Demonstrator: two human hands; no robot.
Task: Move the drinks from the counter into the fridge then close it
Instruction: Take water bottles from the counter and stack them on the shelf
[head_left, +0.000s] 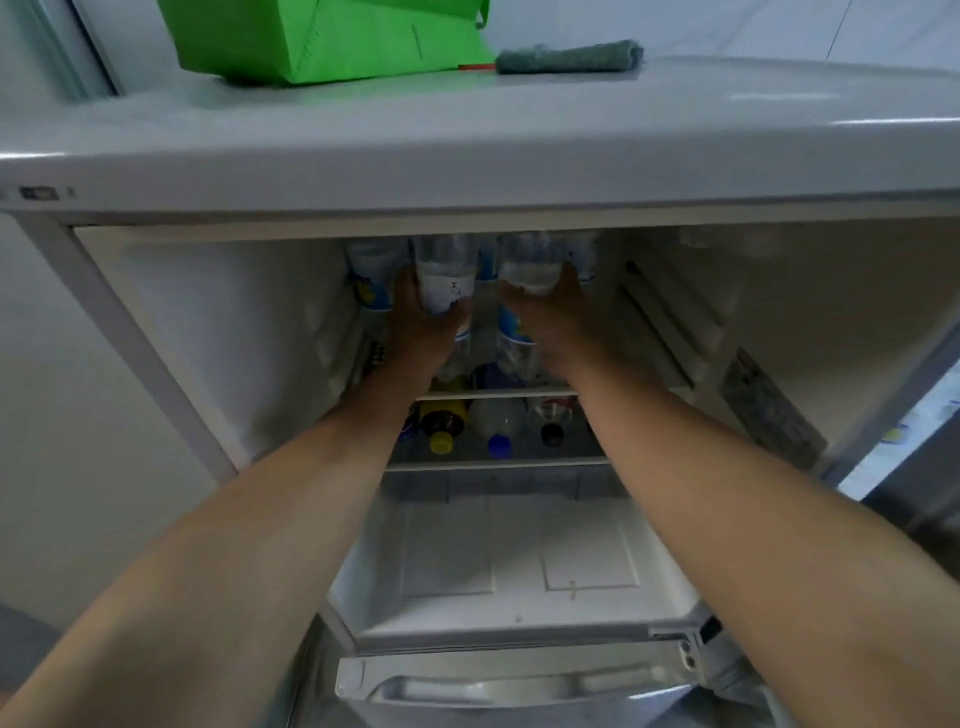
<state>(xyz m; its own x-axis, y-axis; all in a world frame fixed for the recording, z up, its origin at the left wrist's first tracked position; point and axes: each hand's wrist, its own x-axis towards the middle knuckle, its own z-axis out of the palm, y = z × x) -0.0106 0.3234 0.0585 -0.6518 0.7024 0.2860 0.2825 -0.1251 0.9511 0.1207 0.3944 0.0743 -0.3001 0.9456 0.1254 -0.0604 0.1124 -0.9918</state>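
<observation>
The white fridge stands open in front of me and I look down into it. Both my arms reach onto its top shelf. My left hand grips a clear water bottle from below. My right hand grips a second clear water bottle the same way. More clear bottles with blue labels stand packed around and behind them. On the shelf below lie a dark bottle with a yellow cap, a clear bottle with a blue cap and a dark-capped bottle.
A green bag and a folded grey-green cloth rest on the fridge's top. A white crisper cover lies under the shelves, with a drawer front lower down. The open door's edge is at the right, a white wall at the left.
</observation>
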